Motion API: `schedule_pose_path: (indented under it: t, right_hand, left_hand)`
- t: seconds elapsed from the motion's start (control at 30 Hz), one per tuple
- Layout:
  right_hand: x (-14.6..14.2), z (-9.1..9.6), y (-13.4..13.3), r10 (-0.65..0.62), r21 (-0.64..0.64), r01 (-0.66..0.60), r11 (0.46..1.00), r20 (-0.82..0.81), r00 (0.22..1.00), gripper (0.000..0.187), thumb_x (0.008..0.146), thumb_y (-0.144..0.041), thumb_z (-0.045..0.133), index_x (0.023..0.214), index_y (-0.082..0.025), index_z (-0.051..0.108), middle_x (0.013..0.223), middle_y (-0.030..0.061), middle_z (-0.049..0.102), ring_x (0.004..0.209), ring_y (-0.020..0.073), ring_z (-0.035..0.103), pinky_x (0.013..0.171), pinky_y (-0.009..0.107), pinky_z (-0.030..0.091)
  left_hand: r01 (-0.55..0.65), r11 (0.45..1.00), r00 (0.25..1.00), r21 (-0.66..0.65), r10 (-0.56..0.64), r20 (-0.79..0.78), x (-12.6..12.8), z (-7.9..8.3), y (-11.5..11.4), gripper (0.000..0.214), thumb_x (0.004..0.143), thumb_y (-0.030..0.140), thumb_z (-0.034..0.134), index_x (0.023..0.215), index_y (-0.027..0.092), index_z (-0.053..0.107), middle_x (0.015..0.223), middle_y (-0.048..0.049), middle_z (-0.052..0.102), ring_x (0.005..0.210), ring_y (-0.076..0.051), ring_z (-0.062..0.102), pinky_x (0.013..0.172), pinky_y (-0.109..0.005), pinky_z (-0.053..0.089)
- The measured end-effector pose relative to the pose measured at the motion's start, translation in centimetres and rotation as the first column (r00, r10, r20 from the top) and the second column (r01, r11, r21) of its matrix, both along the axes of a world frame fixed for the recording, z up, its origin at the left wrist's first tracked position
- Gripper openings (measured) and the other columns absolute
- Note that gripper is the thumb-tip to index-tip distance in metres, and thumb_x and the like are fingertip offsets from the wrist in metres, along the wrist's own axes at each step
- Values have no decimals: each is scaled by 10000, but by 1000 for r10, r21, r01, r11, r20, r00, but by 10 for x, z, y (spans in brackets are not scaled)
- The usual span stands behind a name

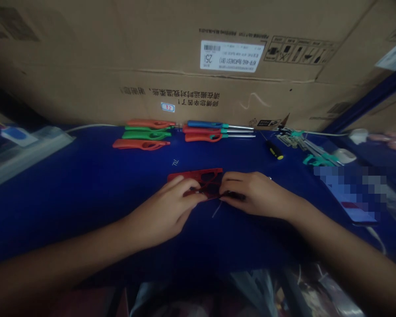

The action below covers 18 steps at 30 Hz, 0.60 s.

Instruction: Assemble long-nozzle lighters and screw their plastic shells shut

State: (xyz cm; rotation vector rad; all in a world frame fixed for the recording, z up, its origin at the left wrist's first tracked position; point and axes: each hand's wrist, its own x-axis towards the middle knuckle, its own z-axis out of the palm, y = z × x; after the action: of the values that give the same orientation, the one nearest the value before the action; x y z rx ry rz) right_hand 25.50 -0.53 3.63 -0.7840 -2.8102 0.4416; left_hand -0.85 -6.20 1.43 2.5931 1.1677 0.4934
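Near the middle of the blue table, a red lighter casing (214,170) with a trigger opening lies just beyond my fingers. Closer to me is another red lighter casing (213,190), partly covered by both hands. My left hand (174,204) is closed, thumb and fingers pinching the left part of this nearer casing. At its right end my right hand (255,191) is closed too, with bent fingers against the casing; anything small between the fingertips is hidden. A thin pale wire (217,208) sticks out below the right fingertips.
Several orange and green casings (145,134) lie at the back left. Beside them are three gas lighters (203,131) with metal tubes. Further right lie a screwdriver (274,149), teal-ended metal tubes (320,152) and a phone (353,198). A cardboard box (102,57) walls the back.
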Motion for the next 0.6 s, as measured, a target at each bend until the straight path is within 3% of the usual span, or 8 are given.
schedule_pose_path:
  t: [0.6]
  right_hand:
    - [-1, 0, -2, -8, 78, 9, 997, -14, 1000, 134, 966, -233, 585, 974, -201, 715, 1005, 40, 707, 805, 138, 685, 665, 247, 470]
  left_hand:
    - [14, 1000, 1000, 28, -15, 13, 0, 1, 2, 368, 960, 89, 496, 1232, 257, 677, 1210, -64, 602, 1149, -230, 541, 1028, -426, 496]
